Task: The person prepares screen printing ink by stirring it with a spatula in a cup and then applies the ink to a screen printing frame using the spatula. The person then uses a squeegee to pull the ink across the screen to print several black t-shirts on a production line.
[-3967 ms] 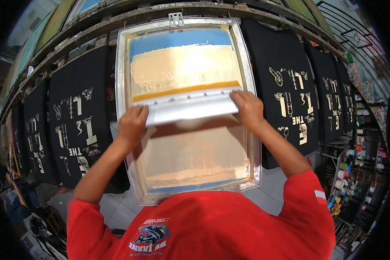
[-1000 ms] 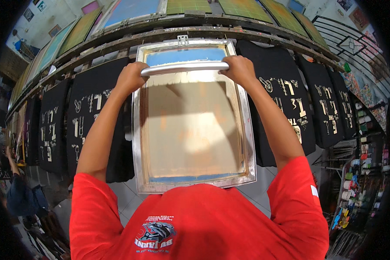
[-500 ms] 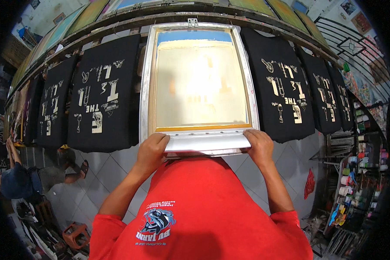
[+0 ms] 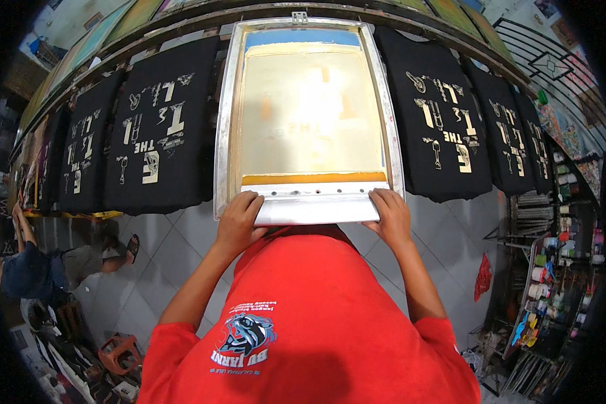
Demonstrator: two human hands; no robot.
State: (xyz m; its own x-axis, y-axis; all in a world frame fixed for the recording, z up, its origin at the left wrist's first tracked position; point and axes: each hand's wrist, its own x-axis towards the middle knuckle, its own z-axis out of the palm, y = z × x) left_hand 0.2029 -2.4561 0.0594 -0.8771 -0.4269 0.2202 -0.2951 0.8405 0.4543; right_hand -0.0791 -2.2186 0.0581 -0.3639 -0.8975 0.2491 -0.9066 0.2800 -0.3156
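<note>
A screen-printing frame (image 4: 226, 121) with pale metal sides lies in front of me over the printing bench. Its mesh (image 4: 283, 101) is smeared with cream ink, and faint lettering shows through. Across the near end of the mesh rests a wide metal squeegee (image 4: 310, 212) with an amber blade (image 4: 313, 179). My left hand (image 4: 239, 219) is closed around the squeegee's left end, thumb on the near side. At the other end, my right hand (image 4: 389, 217) grips it the same way. The fingertips of both hands are partly hidden.
Black printed shirts (image 4: 156, 128) lie on boards to the left, and more black shirts (image 4: 438, 121) to the right. A hinge clamp (image 4: 299, 17) holds the frame's far edge. Racks of bottles (image 4: 545, 289) stand at right; another person (image 4: 47, 266) is at far left.
The view has shifted, so the bench sits higher in the picture. The squeegee remains at the near end; more of its amber blade shows. My right hand has moved slightly inward.
</note>
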